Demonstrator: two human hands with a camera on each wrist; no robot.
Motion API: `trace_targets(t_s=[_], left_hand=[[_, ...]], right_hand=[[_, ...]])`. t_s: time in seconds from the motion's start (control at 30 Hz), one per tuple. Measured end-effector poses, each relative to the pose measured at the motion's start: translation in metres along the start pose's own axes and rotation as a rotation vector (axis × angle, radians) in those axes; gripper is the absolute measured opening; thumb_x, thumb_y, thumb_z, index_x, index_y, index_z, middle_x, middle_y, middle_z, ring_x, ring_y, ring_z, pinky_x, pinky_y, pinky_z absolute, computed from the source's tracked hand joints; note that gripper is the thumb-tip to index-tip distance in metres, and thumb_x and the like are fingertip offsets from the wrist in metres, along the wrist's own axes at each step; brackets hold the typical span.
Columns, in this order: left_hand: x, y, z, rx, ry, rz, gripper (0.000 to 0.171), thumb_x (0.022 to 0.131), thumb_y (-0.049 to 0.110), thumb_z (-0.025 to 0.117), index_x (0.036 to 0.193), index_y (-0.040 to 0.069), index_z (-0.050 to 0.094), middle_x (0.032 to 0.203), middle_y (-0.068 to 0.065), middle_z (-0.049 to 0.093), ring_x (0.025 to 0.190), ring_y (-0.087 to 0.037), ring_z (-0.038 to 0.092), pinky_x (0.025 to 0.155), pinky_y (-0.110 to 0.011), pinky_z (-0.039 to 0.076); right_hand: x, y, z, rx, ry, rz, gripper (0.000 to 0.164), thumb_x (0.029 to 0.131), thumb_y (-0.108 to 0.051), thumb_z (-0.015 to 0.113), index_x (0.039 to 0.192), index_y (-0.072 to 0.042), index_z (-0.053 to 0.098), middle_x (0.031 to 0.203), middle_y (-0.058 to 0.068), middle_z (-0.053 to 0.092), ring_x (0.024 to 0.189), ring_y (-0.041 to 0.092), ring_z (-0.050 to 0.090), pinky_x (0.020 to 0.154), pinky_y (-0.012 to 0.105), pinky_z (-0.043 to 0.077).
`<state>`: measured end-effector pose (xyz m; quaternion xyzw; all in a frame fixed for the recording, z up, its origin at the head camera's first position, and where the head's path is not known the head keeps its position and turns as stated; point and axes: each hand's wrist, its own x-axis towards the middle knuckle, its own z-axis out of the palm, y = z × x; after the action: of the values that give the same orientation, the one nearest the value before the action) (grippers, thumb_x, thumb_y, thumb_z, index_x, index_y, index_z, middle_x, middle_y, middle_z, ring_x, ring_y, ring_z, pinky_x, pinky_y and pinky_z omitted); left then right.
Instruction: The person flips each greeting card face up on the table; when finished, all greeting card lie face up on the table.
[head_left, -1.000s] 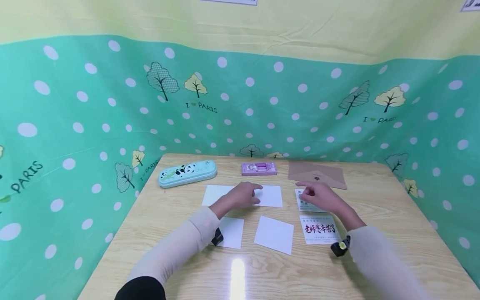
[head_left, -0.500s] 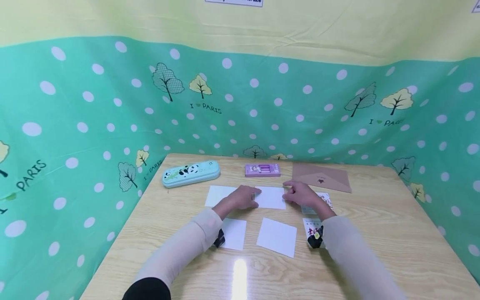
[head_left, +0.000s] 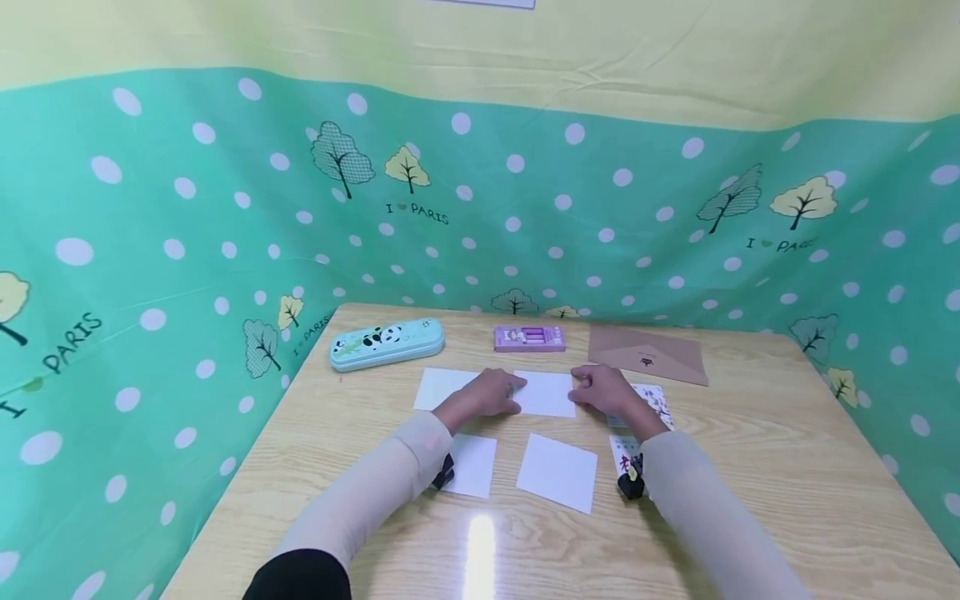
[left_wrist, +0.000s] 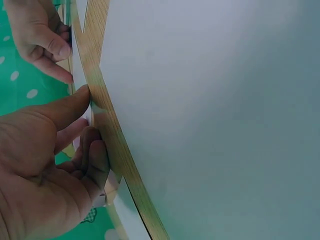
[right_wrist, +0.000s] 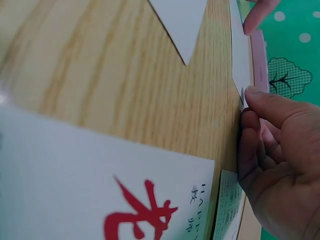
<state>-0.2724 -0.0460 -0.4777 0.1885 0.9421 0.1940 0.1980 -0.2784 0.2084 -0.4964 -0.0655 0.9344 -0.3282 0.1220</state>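
One white card (head_left: 547,395) near "HAPPY" card (right_wrist: 90,185)

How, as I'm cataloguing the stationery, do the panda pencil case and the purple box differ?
Colour: the panda pencil case is light blue; the purple box is purple.
Shape: the panda pencil case is longer with rounded ends; the purple box is shorter and squarer.
Pose: the panda pencil case slants; the purple box lies nearly level across.
Both bear printed designs and lie toward the table's far edge.
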Motion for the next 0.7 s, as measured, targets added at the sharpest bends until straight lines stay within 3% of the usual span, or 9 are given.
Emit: trace_targets(t_s=[0.17,0.43,0.7], left_hand=[[0.0009,0.0000,0.0003,-0.010,-0.004,-0.008,0.054,0.096,0.029,0.071,0.148,0.022,0.055,0.145,-0.004,0.061,0.139,-0.026,0.053,0.118,-0.045,0.039],[0.0015,0.0021,0.0011,-0.008,-0.006,-0.011,0.056,0.096,0.029,0.072,0.148,0.022,0.054,0.138,-0.005,0.065,0.130,-0.024,0.058,0.116,-0.044,0.041],[0.0043,-0.0008,0.0005,-0.020,-0.019,-0.016,0.056,0.095,0.029,0.072,0.148,0.023,0.054,0.145,-0.005,0.061,0.137,-0.026,0.054,0.117,-0.045,0.041]], right_hand=[[0.0009,0.0009,0.0014,-0.010,0.013,0.006,0.058,0.091,-0.023,0.075,0.142,-0.002,0.057,0.087,0.003,0.067,0.070,0.014,0.054,0.069,0.028,0.046],[-0.0030,-0.0013,0.0027,-0.042,0.029,-0.001,0.055,0.092,-0.024,0.075,0.140,-0.003,0.059,0.088,0.003,0.067,0.075,0.015,0.056,0.073,0.029,0.048],[-0.0028,-0.0047,0.0017,-0.016,0.033,0.010,0.052,0.091,-0.024,0.076,0.137,-0.005,0.062,0.094,0.006,0.065,0.079,0.017,0.057,0.072,0.029,0.048]])
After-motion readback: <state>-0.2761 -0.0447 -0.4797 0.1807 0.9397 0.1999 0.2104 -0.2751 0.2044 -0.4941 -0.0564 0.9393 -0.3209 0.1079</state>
